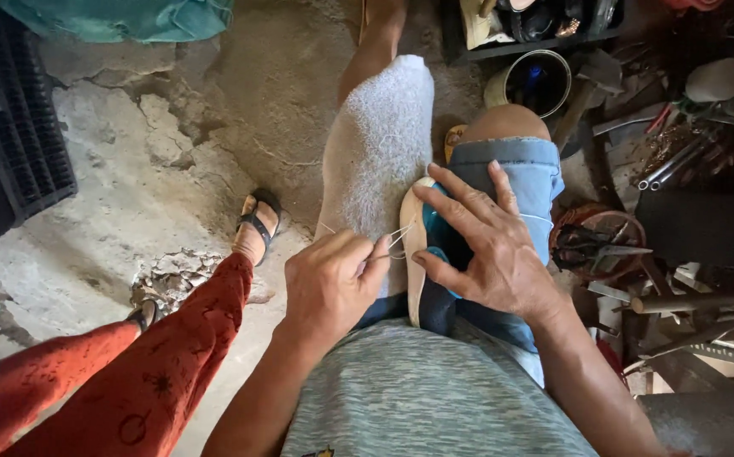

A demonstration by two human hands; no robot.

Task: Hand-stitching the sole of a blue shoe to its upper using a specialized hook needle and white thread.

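Looking down, I saw the shoe standing on its edge on the lap, wedged between the white towel over the left thigh and the denim-clad right one. My right hand lay spread flat on its teal side — fingers splayed. My left hand, just beside the sole's edge, pinched a pale thread running to it.

— What have you got on?

— My grey speckled T-shirt and blue denim shorts, cuffs rolled at the knee.

— Sleeves? Rings?

— Both forearms bare. Nothing on my left hand or right hand.
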